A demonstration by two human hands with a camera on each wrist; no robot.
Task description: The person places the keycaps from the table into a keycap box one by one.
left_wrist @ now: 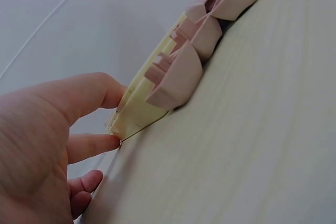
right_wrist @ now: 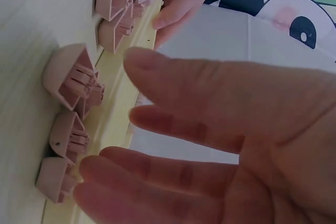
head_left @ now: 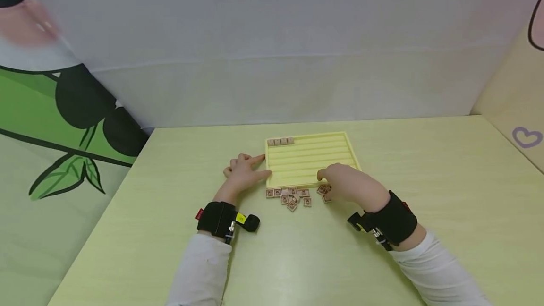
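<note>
A shallow yellow tray, ribbed with horizontal grooves, is seen lying flat on the pale green table, with a short row of four small pinkish tiles slotted into its far-left groove. The tray is steadied at its left edge by the left hand, whose forefinger is stretched along the side wall while the thumb is laid against the near corner; in the left wrist view the fingertips are shown touching the rim rather than curling round it, so the grip is judged loose and spread, apparently to keep the tray from sliding.

A loose scatter of the same tiles is heaped on the table just beside the tray's near edge, within easy reach of both hands. The right hand is held over the right end of that heap and the tray's near-right corner. In the right wrist view its fingers are seen extended and slightly parted, with nothing pinched between them; the nearest tiles lie just below them, some on their sides with hollow undersides showing.

Black wrist straps are worn over white sleeves. A green leaf-patterned backdrop is visible at left.
</note>
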